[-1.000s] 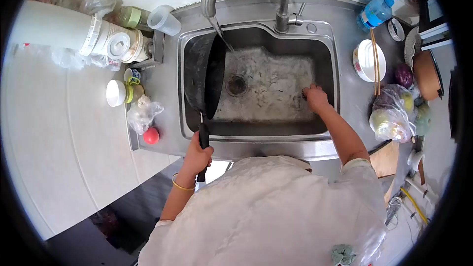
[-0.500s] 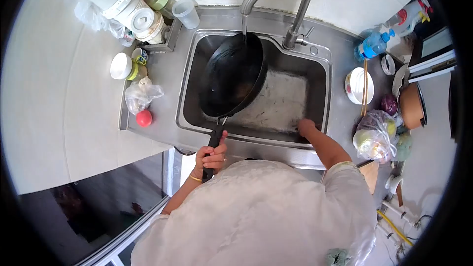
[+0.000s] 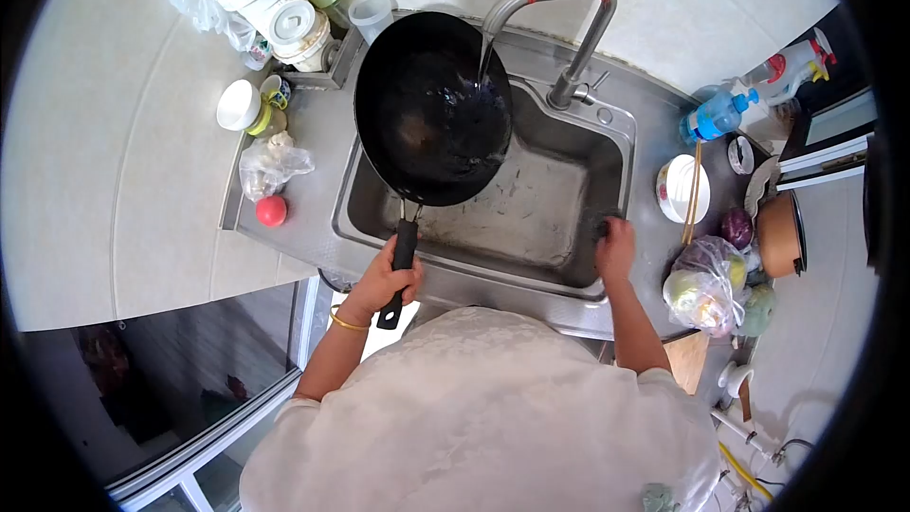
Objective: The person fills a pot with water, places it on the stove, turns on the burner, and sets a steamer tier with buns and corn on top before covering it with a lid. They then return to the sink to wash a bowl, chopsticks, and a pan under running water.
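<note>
My left hand [image 3: 386,280] is wrapped round the black handle of a frying pan [image 3: 427,109]. The dark pan sits tilted over the left part of the steel sink [image 3: 545,185], its inside facing up. Water runs from the faucet [image 3: 592,38] into the pan, and its surface glistens there. At the sink's right rim is my right hand [image 3: 617,248], fingers curled. Something small and dark shows at its fingertips, too unclear to name.
On the right counter stand a white bowl [image 3: 676,188] with chopsticks [image 3: 697,194] across it, a blue soap bottle [image 3: 718,118] and a bag of produce [image 3: 703,286]. A red ball-like item [image 3: 271,210], a plastic cup [image 3: 372,15] and white tubs [image 3: 296,28] are on the left.
The pan has come up and turned its inside toward the faucet, so the water now lands in it. My right hand has risen from inside the sink to its right rim.
</note>
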The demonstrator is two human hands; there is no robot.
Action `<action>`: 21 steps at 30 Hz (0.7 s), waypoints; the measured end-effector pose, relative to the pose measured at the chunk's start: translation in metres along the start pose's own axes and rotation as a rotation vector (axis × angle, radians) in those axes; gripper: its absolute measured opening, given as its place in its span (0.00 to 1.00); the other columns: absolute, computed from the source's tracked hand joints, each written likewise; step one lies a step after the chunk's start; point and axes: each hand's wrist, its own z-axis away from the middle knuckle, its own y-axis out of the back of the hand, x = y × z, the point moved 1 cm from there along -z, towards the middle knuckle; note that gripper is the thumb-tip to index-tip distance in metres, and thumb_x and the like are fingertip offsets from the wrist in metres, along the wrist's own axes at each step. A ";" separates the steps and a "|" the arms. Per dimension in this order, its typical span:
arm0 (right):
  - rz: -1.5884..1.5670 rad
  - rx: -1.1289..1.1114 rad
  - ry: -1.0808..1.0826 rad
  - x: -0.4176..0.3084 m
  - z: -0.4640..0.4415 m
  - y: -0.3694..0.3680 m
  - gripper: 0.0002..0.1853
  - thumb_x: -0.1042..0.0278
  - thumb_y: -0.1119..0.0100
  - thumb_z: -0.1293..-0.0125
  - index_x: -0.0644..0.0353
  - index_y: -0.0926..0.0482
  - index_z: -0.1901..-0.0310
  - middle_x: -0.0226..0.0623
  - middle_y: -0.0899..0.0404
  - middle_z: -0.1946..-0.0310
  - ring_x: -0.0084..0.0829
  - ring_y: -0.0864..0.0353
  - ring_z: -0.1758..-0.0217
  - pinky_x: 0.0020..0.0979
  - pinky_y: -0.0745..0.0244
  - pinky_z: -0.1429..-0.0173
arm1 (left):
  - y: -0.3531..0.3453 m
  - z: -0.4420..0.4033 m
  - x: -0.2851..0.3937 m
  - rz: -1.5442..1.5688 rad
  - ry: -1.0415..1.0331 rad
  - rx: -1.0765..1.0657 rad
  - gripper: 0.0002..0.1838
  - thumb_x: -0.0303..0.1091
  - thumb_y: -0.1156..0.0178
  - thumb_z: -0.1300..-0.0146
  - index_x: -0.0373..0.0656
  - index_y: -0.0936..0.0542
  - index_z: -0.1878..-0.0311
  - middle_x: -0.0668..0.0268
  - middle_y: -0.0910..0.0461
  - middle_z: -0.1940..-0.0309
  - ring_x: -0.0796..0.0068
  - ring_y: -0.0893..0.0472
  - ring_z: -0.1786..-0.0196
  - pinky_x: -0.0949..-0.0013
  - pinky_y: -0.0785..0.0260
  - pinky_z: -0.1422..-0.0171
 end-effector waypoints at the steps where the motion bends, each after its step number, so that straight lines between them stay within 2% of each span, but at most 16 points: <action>1: 0.034 0.056 -0.033 0.009 -0.001 0.015 0.20 0.78 0.47 0.56 0.57 0.26 0.57 0.45 0.29 0.60 0.48 0.30 0.55 0.42 0.33 0.51 | 0.000 -0.001 0.001 -0.032 -0.016 0.020 0.33 0.16 0.50 0.51 0.43 0.44 0.39 0.65 0.31 0.75 0.79 0.31 0.83 0.75 0.38 0.80; 2: 0.068 0.112 -0.066 0.017 0.000 0.029 0.20 0.76 0.47 0.56 0.55 0.26 0.56 0.44 0.30 0.60 0.47 0.31 0.54 0.42 0.33 0.51 | 0.000 -0.002 0.001 -0.064 -0.032 0.040 0.33 0.16 0.50 0.51 0.42 0.44 0.39 0.65 0.30 0.75 0.79 0.31 0.83 0.75 0.37 0.80; 5: 0.387 0.048 -0.284 0.030 0.006 0.051 0.21 0.73 0.43 0.55 0.55 0.26 0.54 0.43 0.30 0.55 0.47 0.32 0.51 0.44 0.34 0.49 | -0.003 -0.004 0.004 -0.140 -0.076 0.080 0.32 0.17 0.50 0.52 0.40 0.45 0.40 0.65 0.30 0.75 0.79 0.31 0.83 0.74 0.37 0.81; 6: 0.492 0.002 -0.291 0.021 0.006 0.058 0.22 0.67 0.40 0.54 0.54 0.26 0.52 0.41 0.33 0.47 0.48 0.35 0.45 0.45 0.37 0.47 | -0.004 -0.005 0.004 -0.162 -0.090 0.092 0.32 0.17 0.50 0.51 0.39 0.45 0.40 0.65 0.30 0.76 0.79 0.31 0.84 0.74 0.37 0.81; 9: 0.474 0.056 -0.067 -0.011 -0.015 0.053 0.25 0.62 0.37 0.52 0.51 0.27 0.48 0.41 0.36 0.41 0.47 0.39 0.39 0.47 0.39 0.44 | -0.005 -0.008 0.003 -0.231 -0.105 0.134 0.32 0.18 0.50 0.51 0.37 0.45 0.40 0.65 0.30 0.76 0.79 0.31 0.84 0.74 0.37 0.81; 11: 0.251 -0.036 -0.118 -0.039 -0.045 0.038 0.34 0.55 0.33 0.53 0.54 0.31 0.43 0.47 0.40 0.38 0.48 0.43 0.35 0.45 0.41 0.40 | -0.008 -0.010 0.000 -0.274 -0.121 0.177 0.34 0.18 0.49 0.52 0.38 0.47 0.38 0.66 0.32 0.79 0.79 0.32 0.85 0.75 0.38 0.82; 12: 0.016 -0.027 -0.112 -0.039 -0.066 0.020 0.40 0.51 0.32 0.55 0.58 0.35 0.41 0.50 0.42 0.38 0.50 0.44 0.34 0.44 0.43 0.37 | -0.009 -0.011 0.001 -0.297 -0.130 0.201 0.36 0.19 0.49 0.52 0.38 0.47 0.37 0.67 0.33 0.81 0.79 0.32 0.85 0.75 0.38 0.83; 13: -0.221 -0.017 -0.103 -0.040 -0.090 0.001 0.46 0.48 0.30 0.57 0.62 0.39 0.38 0.54 0.44 0.37 0.51 0.44 0.34 0.42 0.45 0.35 | -0.010 -0.009 0.001 -0.327 -0.134 0.232 0.35 0.19 0.49 0.51 0.37 0.47 0.37 0.67 0.32 0.80 0.79 0.32 0.85 0.75 0.38 0.82; 15: -0.413 -0.012 -0.092 -0.056 -0.143 -0.014 0.56 0.44 0.28 0.60 0.68 0.48 0.35 0.61 0.46 0.37 0.54 0.46 0.33 0.39 0.48 0.32 | -0.013 -0.005 0.001 -0.382 -0.142 0.299 0.34 0.20 0.50 0.50 0.36 0.48 0.37 0.67 0.32 0.78 0.80 0.32 0.83 0.75 0.37 0.81; 17: -0.310 0.124 -0.046 -0.067 -0.188 -0.027 0.62 0.43 0.27 0.62 0.66 0.56 0.33 0.64 0.46 0.38 0.52 0.47 0.32 0.41 0.48 0.32 | -0.014 -0.001 0.001 -0.471 -0.152 0.362 0.34 0.20 0.50 0.50 0.37 0.46 0.36 0.68 0.32 0.78 0.81 0.32 0.83 0.75 0.38 0.81; 20: -0.336 0.128 -0.039 -0.073 -0.241 -0.041 0.65 0.43 0.27 0.62 0.66 0.61 0.32 0.66 0.47 0.38 0.51 0.49 0.31 0.39 0.48 0.32 | -0.022 0.013 0.003 -0.533 -0.131 0.497 0.33 0.21 0.50 0.50 0.37 0.44 0.37 0.66 0.31 0.78 0.78 0.30 0.81 0.73 0.36 0.78; 21: -0.433 0.137 -0.029 -0.071 -0.250 -0.046 0.65 0.43 0.28 0.62 0.66 0.62 0.32 0.65 0.47 0.37 0.51 0.48 0.31 0.38 0.47 0.32 | -0.026 0.019 0.002 -0.539 -0.118 0.552 0.33 0.22 0.49 0.51 0.37 0.43 0.37 0.64 0.30 0.77 0.76 0.29 0.80 0.71 0.35 0.76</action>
